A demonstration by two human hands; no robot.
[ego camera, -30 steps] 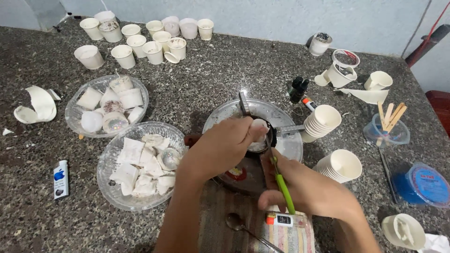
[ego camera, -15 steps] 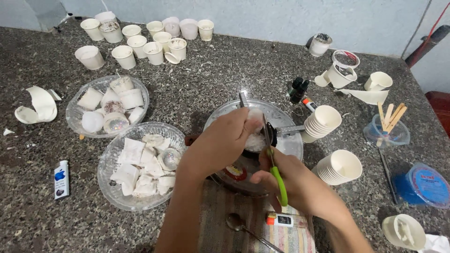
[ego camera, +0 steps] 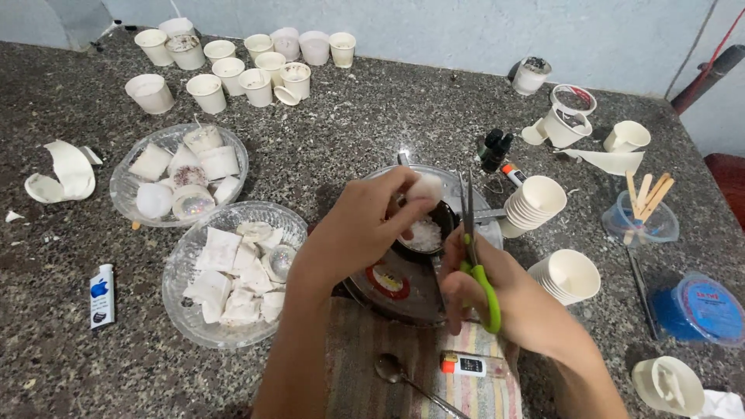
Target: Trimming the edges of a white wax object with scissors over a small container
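Over speckled granite, left hand [ego camera: 365, 225] pinching waxy white lump [ego camera: 425, 187], right hand [ego camera: 497, 291] gripping green-handled scissors [ego camera: 475, 256].

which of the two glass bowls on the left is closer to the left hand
The nearer glass bowl, filled with white pieces, sits right beside the left hand; the far glass bowl lies further back.

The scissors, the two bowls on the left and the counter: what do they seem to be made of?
Scissors: bare grey metal blades, glossy green handles, likely plastic.
Bowls: clear glass or hard plastic; the counter shows through their patterned rims.
Counter: dark speckled stone, probably polished granite, with a faint sheen.
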